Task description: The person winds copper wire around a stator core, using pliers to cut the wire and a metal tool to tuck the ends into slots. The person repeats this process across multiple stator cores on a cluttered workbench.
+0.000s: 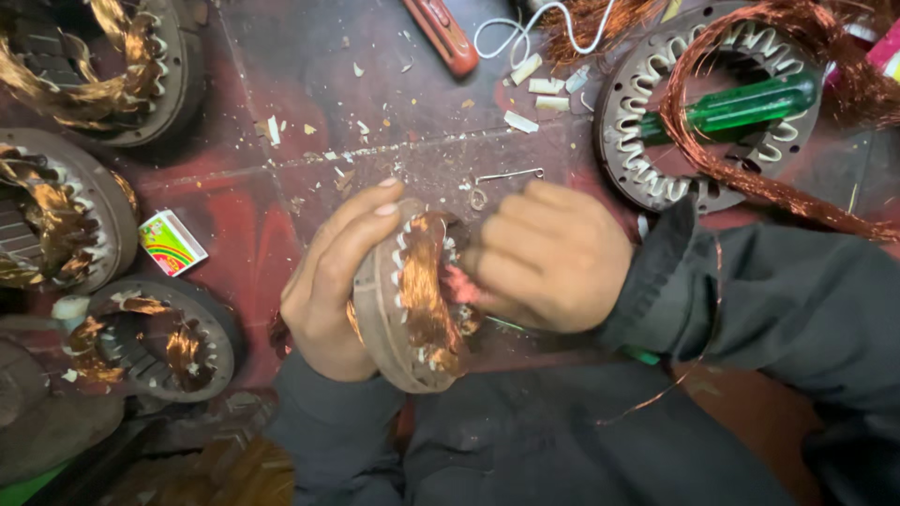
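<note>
The left hand (333,286) grips the motor ring (408,300) upright at centre; the right hand (548,258), at 3 o'clock, is closed on its copper coil (422,281). Best pull steadily, ring braced.

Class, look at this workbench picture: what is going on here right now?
A person in dark sleeves holds a round motor stator on edge. The left hand grips its metal rim; the right hand is closed at the copper winding inside it. Around them on the red surface lie other stators, some with copper coils. One stator ring at upper right has loose copper wire and a green-handled screwdriver lying across it. A small colourful box lies to the left.
</note>
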